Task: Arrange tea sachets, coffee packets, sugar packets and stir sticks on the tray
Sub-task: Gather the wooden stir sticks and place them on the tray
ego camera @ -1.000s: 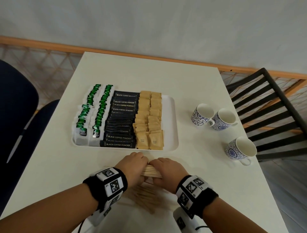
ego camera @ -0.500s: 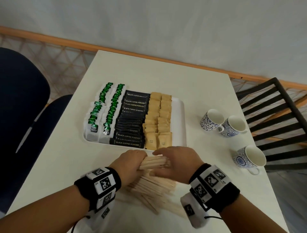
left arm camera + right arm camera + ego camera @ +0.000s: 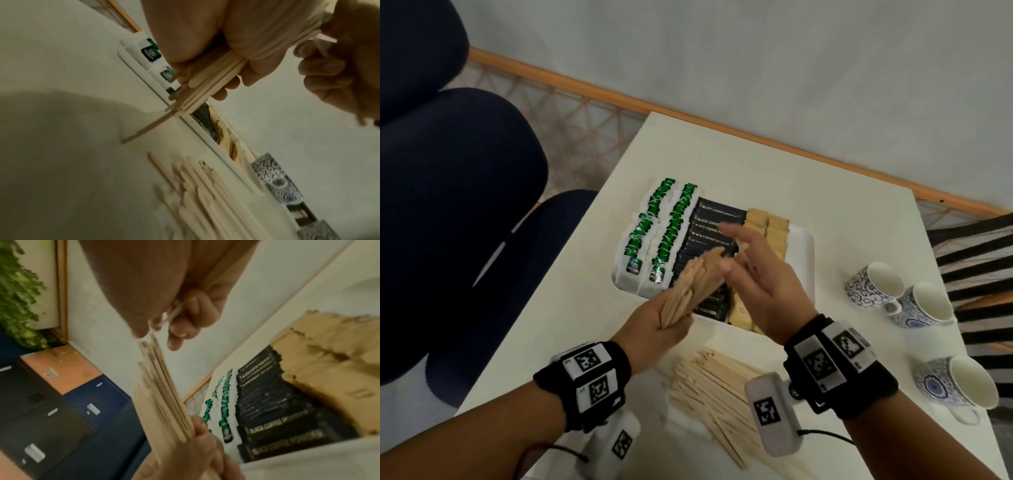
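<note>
Presently, the left hand [image 3: 654, 325] is clamped around the lower end of a bundle of stir sticks [image 3: 695, 287], held raised over the near edge of the tray [image 3: 803, 260], sticks angled toward 1 o'clock. In the left wrist view one stick [image 3: 148, 126] hangs loose below the fist. The right hand [image 3: 763, 284] is at the bundle's upper end, thumb against the stick tips; the forefinger is straight, but the right wrist view shows other fingers curled with a stick or two pinched at the tips.

On the white bench [image 3: 808, 192], the tray carries, from 9 to 3 o'clock: two rows of green-tagged tea sachets [image 3: 654, 226], a column of black coffee packets [image 3: 709, 219], then tan sugar packets [image 3: 767, 226]. The tray's strip at 3 o'clock is bare.

More stir sticks, the loose pile [image 3: 715, 387], lie on the bench at 6 o'clock of the tray, between the wrists. Three blue-patterned cups [image 3: 914, 301] stand at 3 o'clock, well apart from the tray.
</note>
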Demonstrator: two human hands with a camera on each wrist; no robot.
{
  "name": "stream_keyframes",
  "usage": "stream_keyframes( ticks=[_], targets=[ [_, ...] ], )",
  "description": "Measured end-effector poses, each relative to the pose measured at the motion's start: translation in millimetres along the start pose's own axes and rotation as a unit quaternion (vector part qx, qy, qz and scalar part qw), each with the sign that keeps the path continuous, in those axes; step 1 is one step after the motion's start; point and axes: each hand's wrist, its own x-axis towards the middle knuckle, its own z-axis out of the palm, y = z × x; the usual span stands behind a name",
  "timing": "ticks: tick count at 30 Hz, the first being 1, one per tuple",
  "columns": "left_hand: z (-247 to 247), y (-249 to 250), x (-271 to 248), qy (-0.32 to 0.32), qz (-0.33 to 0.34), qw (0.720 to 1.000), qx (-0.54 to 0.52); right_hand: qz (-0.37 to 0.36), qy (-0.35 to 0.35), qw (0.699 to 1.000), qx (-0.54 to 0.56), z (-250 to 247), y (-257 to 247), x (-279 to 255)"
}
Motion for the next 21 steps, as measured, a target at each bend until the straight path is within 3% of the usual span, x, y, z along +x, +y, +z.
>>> stream_keyframes(
  ticks=[3,8,11,14,18,21],
  targets=[
    [-5,6,4,0.032,0.002,0.999,-0.042,-0.001,0.056,0.991,0.118,14,6,9],
    [0,18,5,-0.008,0.045,0.996,-0.072,0.091,0.052,0.95,0.296,52,1,12],
    [-1,13,4,0.001,0.057,0.997,-0.057,0.135,0.021,0.94,0.313,62,-2,11],
    [-5,7,1,0.035,0.045,0.998,-0.034,0.1,0.002,0.939,0.328,61,-1,15],
    [-4,11,1,0.017,0.075,0.995,-0.055,0.0,-0.014,0.963,0.268,58,-12,21],
    [-2,3,5,0.026,0.059,0.998,-0.009,-0.049,-0.001,0.957,0.285,63,-28,24]
  ],
)
